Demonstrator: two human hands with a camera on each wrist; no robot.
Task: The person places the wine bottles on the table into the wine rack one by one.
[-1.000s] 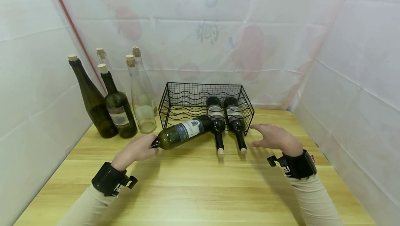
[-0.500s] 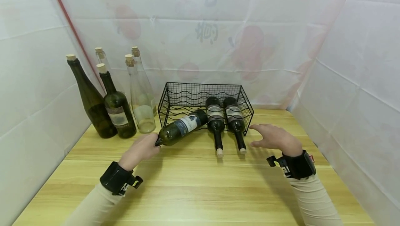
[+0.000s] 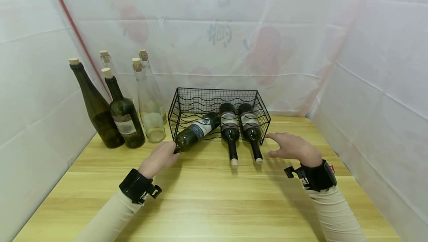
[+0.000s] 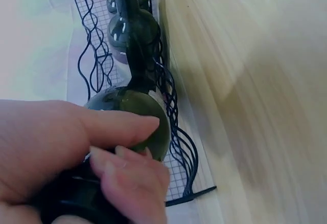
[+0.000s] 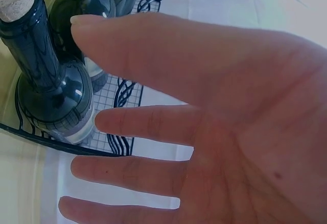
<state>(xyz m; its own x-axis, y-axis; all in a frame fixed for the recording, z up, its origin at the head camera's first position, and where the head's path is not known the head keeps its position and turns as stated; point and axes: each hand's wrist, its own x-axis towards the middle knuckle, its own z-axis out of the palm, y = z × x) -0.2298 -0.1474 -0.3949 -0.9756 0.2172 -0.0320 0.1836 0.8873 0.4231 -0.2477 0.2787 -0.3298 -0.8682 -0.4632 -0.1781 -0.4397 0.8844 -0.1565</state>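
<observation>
My left hand grips the neck of a green wine bottle with a blue and white label. The bottle slants, its base reaching into the black wire rack beside the bottles lying there. Seen from the left wrist, thumb and fingers wrap the dark neck, and the shoulder of the bottle lies beyond. My right hand hovers off the rack's right end, thumb and fingers spread, holding nothing. In the right wrist view a corked bottle lies just past its fingertips.
Two dark corked bottles, one left and one right, lie in the rack with necks jutting forward. Several corked bottles, green and clear, stand on the wooden table at the left. White cloth walls enclose the table.
My left hand has moved right and slightly forward with the green bottle. The bottle's base has gone farther back into the rack and its slant has steepened. My right hand stays put.
</observation>
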